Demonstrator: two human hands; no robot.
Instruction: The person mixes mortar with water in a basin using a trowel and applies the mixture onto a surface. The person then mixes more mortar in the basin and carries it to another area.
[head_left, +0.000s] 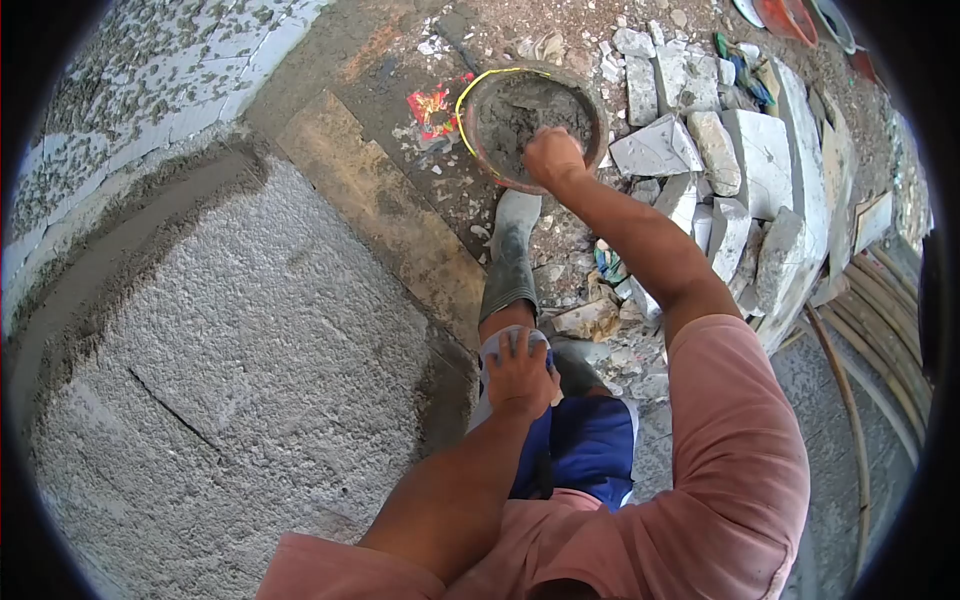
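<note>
My right hand (pixel 554 158) is closed in a fist over a round basin (pixel 601 135) of wet grey mortar (pixel 530 105). Whatever it grips is hidden beneath the fingers. A yellow band runs round the basin's left rim. My left hand (pixel 521 374) lies flat on my bent knee, fingers spread, with nothing in it. Below the basin, my grey rubber boot (pixel 512 245) stands on the ground.
Broken white blocks (pixel 762 160) are piled to the right of the basin. Left of my leg lies a board (pixel 390 215) beside a rough grey slab (pixel 250 330) edged with wet mortar. Bamboo poles (pixel 880 330) lean at the far right; a red wrapper (pixel 432 112) lies near the basin.
</note>
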